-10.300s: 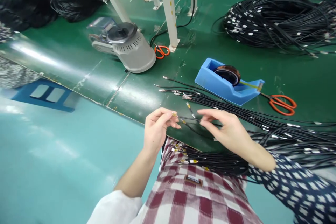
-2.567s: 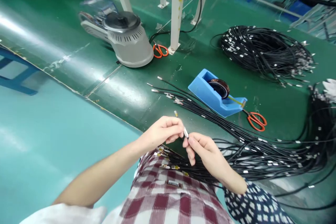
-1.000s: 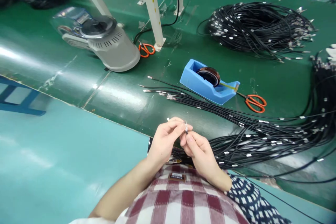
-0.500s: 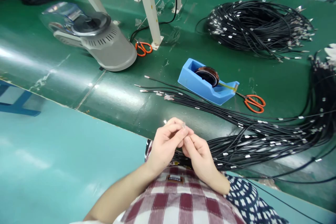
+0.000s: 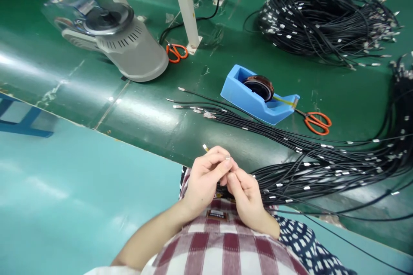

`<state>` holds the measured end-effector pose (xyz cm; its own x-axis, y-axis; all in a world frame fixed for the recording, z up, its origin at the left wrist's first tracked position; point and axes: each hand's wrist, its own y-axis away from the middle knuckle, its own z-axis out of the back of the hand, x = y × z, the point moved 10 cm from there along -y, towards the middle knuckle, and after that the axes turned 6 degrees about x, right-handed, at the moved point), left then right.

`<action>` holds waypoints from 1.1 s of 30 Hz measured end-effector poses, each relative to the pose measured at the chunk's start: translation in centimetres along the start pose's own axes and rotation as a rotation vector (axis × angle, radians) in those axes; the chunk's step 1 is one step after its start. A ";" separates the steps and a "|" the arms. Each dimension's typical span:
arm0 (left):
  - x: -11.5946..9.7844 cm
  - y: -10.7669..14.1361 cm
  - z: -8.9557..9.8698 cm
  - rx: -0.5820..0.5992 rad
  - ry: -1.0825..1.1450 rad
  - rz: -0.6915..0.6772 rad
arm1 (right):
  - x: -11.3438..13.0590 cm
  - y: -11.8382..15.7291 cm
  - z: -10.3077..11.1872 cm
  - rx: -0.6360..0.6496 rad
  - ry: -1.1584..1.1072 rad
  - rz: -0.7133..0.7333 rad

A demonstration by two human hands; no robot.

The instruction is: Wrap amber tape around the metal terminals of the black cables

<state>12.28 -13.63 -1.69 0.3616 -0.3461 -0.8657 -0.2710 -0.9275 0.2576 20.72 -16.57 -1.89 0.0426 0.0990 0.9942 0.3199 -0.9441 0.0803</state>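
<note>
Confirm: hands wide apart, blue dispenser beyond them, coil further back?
Wrong on the hands: the head view shows the left hand and right hand close together. The blue dispenser beyond them and coil further back are right.

Maroon-checked apron (image 5: 230, 247), brown label (image 5: 217, 215), navy patterned sleeve (image 5: 305, 242)

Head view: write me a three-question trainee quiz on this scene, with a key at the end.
1. Multiple choice: what sits in the blue tape dispenser?
a) a pair of pliers
b) a roll of brown tape
c) a coil of green wire

2. True or false: the fingertips of the left hand and the right hand are close together.

3. Count: how many pairs of orange-handled scissors can you see?

Key:
1. b
2. True; a small pale piece shows at the left fingertips.
3. Two: one at the dispenser's narrow end, one beside the grey machine.
</note>
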 end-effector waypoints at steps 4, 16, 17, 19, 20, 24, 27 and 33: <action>0.2 -0.2 0.0 -0.005 0.035 0.024 | 0.0 -0.1 0.0 0.000 -0.014 -0.005; -0.7 -0.9 0.2 0.080 -0.199 -0.042 | -1.5 -1.2 -0.4 0.060 -0.472 -0.120; -0.7 -0.9 0.1 0.092 -0.202 -0.043 | -1.4 -1.4 -0.3 0.062 -0.500 -0.130; -0.6 -0.9 0.0 0.098 -0.197 -0.035 | -1.3 -1.5 -0.2 0.055 -0.552 -0.153; -0.5 -1.0 0.0 0.096 -0.195 -0.028 | -1.3 -1.6 -0.2 0.052 -0.580 -0.165; -0.1 -1.1 0.0 0.088 -0.206 -0.003 | -1.6 -1.4 -0.1 0.040 -0.642 -0.187; 0.0 -1.1 0.0 0.068 -0.206 0.004 | -1.8 -1.3 -0.1 0.046 -0.602 -0.163; -0.7 -0.7 0.0 -0.016 -0.248 -0.054 | -0.8 -1.1 0.3 -0.004 -0.298 -0.070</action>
<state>12.21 -12.74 -1.25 0.1445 -0.2529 -0.9566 -0.2428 -0.9463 0.2135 20.61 -15.57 -2.78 0.2968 0.2517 0.9212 0.3280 -0.9328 0.1492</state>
